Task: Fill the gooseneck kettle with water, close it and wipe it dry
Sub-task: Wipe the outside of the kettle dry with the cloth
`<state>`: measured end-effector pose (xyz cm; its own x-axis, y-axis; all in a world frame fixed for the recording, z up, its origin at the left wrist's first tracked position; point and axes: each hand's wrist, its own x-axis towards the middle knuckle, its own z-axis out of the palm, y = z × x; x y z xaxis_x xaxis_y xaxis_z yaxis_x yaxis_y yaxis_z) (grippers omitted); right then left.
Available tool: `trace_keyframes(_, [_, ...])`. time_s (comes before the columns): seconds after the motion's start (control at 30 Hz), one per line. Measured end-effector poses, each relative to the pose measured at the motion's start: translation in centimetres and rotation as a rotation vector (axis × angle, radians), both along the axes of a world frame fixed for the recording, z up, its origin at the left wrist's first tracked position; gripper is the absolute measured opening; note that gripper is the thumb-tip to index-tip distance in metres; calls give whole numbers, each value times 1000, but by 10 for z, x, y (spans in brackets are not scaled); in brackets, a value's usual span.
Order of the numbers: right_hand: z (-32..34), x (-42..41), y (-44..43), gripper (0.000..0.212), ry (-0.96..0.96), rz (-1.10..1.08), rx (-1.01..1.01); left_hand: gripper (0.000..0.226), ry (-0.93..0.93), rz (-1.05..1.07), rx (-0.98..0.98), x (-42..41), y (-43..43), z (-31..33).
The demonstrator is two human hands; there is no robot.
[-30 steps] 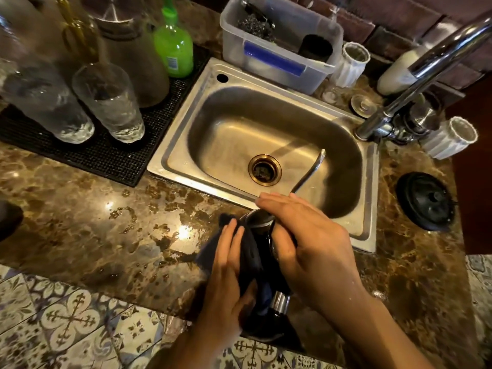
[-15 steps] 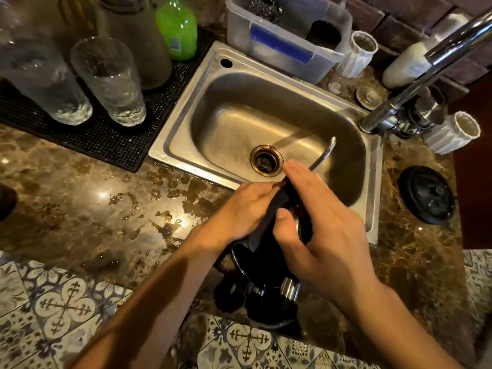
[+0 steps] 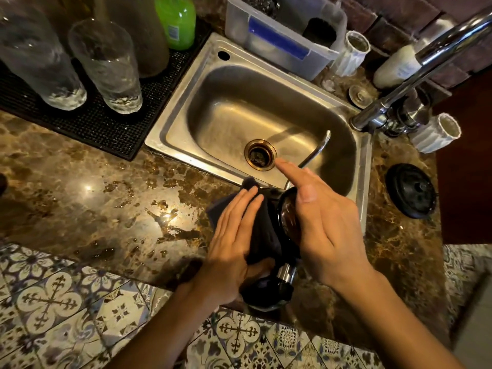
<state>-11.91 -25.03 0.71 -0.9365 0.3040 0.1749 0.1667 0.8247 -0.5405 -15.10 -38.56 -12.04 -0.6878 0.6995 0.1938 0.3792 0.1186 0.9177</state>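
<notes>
The dark gooseneck kettle (image 3: 288, 222) stands on the marble counter at the sink's front edge. Its thin steel spout (image 3: 316, 151) reaches out over the basin, and its handle (image 3: 284, 274) points toward me. My left hand (image 3: 234, 243) presses a dark blue cloth (image 3: 262, 235) flat against the kettle's left side, thumb tucked under the cloth. My right hand (image 3: 324, 222) lies over the kettle's top and right side, index finger stretched toward the drain. Most of the kettle body is hidden by hands and cloth.
The steel sink (image 3: 170, 134) lies straight ahead, with the faucet (image 3: 415, 75) at the right. A round black disc (image 3: 411, 190) lies on the counter to the right. Two glasses (image 3: 111, 65) stand on a black mat (image 3: 106, 129) at the left. Water spots wet the counter (image 3: 165, 217).
My left hand has carried the cloth from the kettle's top near the spout back down to its left side. My right hand has stayed on the kettle, fingers now more spread.
</notes>
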Motion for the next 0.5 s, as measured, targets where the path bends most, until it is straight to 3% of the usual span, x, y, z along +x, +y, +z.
trace_keyframes(0.13, [0, -1, 0, 65, -22, 6, 20, 75, -33, 24, 26, -30, 25, 19])
trace_keyframes(0.27, [1, -4, -3, 54, -39, -73, 61, 33, -259, -192, 43, -76, 46, 41])
trace_keyframes(0.37, [-1, -5, -5, 52, -53, -110, 124, 34, -458, -225, -21, -88, 47, 35])
trace_keyframes(0.5, [-2, -5, -5, 43, -4, -75, 163, 43, -646, -105, -9, -80, 43, 30])
